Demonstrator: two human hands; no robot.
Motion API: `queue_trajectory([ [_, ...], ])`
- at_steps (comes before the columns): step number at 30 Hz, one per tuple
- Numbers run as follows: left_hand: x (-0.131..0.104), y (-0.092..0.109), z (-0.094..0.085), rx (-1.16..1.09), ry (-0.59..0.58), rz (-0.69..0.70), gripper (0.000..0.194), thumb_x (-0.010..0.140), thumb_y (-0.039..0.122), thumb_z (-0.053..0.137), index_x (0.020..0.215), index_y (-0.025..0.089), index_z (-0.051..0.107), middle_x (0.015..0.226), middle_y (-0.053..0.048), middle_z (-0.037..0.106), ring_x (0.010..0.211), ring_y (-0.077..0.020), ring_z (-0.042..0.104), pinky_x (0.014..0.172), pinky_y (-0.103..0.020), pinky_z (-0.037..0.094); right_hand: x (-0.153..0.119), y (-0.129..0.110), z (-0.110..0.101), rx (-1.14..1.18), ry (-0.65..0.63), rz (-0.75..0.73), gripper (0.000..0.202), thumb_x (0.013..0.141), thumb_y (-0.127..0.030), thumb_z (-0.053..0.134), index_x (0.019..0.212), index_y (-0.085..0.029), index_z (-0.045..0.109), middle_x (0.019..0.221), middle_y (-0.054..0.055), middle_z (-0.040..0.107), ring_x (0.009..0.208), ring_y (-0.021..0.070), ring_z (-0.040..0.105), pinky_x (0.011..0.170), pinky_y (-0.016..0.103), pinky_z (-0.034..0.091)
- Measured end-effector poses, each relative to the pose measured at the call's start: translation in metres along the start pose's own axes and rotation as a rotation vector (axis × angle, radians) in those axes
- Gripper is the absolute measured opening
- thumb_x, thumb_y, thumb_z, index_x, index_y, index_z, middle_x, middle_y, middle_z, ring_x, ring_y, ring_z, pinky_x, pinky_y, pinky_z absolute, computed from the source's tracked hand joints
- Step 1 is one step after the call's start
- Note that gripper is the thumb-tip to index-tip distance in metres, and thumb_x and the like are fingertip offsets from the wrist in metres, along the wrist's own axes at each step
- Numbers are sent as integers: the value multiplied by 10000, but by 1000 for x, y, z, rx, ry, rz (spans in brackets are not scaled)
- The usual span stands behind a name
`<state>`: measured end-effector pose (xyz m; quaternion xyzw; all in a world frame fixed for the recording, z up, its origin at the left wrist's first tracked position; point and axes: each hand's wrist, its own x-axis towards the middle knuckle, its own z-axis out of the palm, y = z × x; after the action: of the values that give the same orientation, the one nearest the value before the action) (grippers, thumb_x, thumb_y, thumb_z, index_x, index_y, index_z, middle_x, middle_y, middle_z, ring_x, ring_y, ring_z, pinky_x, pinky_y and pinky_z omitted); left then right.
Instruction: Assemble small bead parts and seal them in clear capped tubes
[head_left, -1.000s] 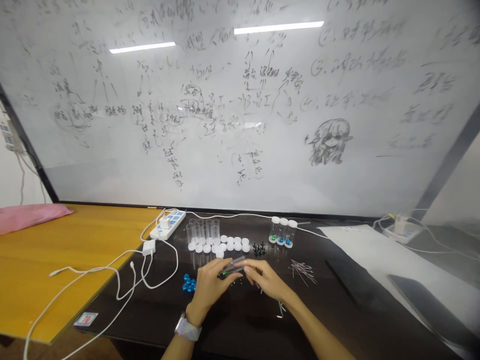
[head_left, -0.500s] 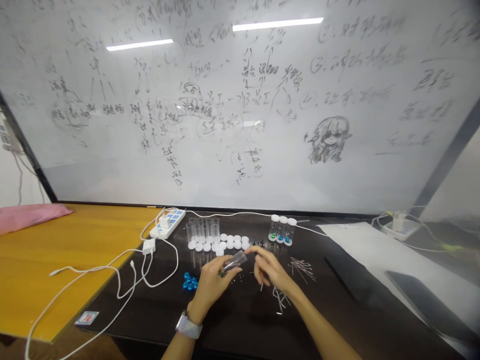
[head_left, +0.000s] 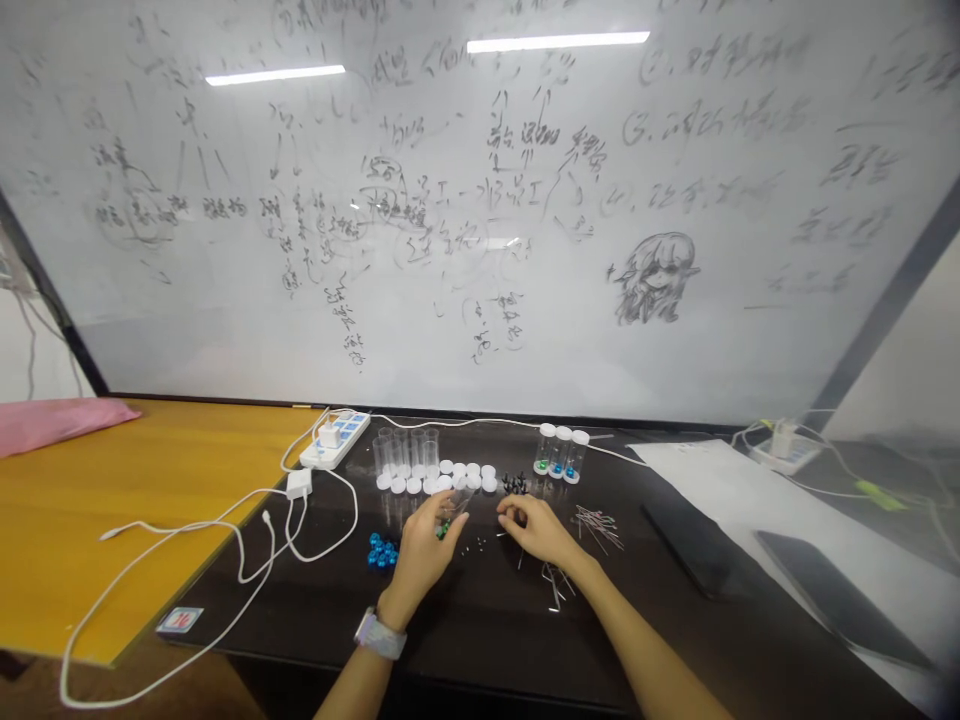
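Observation:
My left hand [head_left: 427, 540] is closed around a clear plastic tube [head_left: 460, 502], tilted up to the right. Something green [head_left: 444, 526] shows by its fingers, at the tube's lower end. To the right, my right hand [head_left: 538, 528] has its fingers curled together just in front of a heap of small black parts [head_left: 514, 484]; whatever its fingertips hold, if anything, cannot be made out. Tiny pale bits [head_left: 472, 546] lie on the dark table between the hands. A cluster of shiny blue balls [head_left: 382, 552] sits left of my left hand.
Behind the hands stand several empty clear tubes [head_left: 409, 452] and white caps [head_left: 466, 474]. Three capped tubes [head_left: 560, 455] hold green or blue balls. Thin sticks [head_left: 598, 524], short white pieces [head_left: 556, 583], a phone [head_left: 836, 595], a power strip [head_left: 337, 440] and white cables [head_left: 240, 560] lie around.
My right hand has drawn away from the tube's mouth and down toward the table near the black parts, fingers now curled. My left hand keeps the tube, slightly turned.

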<state>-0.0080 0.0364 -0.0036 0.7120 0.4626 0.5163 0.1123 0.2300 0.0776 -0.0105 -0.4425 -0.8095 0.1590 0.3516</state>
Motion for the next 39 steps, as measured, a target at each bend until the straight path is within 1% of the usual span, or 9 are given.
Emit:
queue_trajectory([
  [3,-2,-2,0,-44,-20,-35,280,874,328,677,1133,239,619,967,-45,740,909,-222,718,816,-350,585,-3,-9,-1,-99,-107,-126,44,866,-234,628,859,-222,670,876,29,668,892,216,596,833,325,443],
  [11,-3,-4,-1,-65,-78,-60,350,811,271,753,1137,250,629,998,-42,749,925,-229,725,827,-361,591,-5,-10,2,-305,-140,-108,145,890,-84,517,806,-186,578,866,74,620,847,226,539,757,317,396],
  [14,-4,-8,0,-40,-111,-67,411,795,242,764,1179,262,617,1017,-42,754,929,-237,729,843,-381,589,-3,-9,1,-203,-32,-70,168,951,-123,428,855,-198,543,813,47,597,786,211,538,722,311,386],
  [19,-6,-11,1,40,-147,-47,462,794,215,759,1224,283,605,1075,-40,753,932,-246,728,873,-410,570,5,-6,-2,166,127,22,241,1019,-322,371,939,-217,572,715,-8,555,642,170,536,649,287,404],
  [22,-7,-10,0,55,-147,-26,472,797,213,755,1236,287,601,1083,-35,750,923,-239,724,865,-398,569,8,-8,0,393,139,34,306,999,-426,402,995,-205,613,771,18,597,641,165,549,621,286,438],
  [26,-7,-10,0,76,-148,-7,473,788,216,760,1231,284,609,1056,-35,754,902,-236,720,852,-390,570,10,-14,1,628,118,59,312,941,-493,529,1027,-199,587,810,43,658,641,168,582,596,285,473],
  [31,-6,-10,-1,79,-158,-9,480,757,200,782,1206,273,627,1053,-33,757,884,-236,720,842,-385,572,7,-20,-4,472,185,31,286,938,-470,560,873,-201,631,804,42,643,627,164,589,593,281,477],
  [35,-7,-5,-3,102,-188,22,496,748,153,770,1208,281,633,1111,-30,748,915,-239,715,862,-388,569,5,-27,-8,302,258,-38,277,936,-441,571,835,-213,691,847,58,658,725,193,613,670,303,494],
  [39,-7,0,-4,148,-231,53,504,755,146,766,1221,285,633,1152,-39,737,980,-262,702,894,-414,559,6,-28,-2,382,264,45,269,818,-477,716,874,-214,711,778,34,684,662,187,623,634,301,511],
])
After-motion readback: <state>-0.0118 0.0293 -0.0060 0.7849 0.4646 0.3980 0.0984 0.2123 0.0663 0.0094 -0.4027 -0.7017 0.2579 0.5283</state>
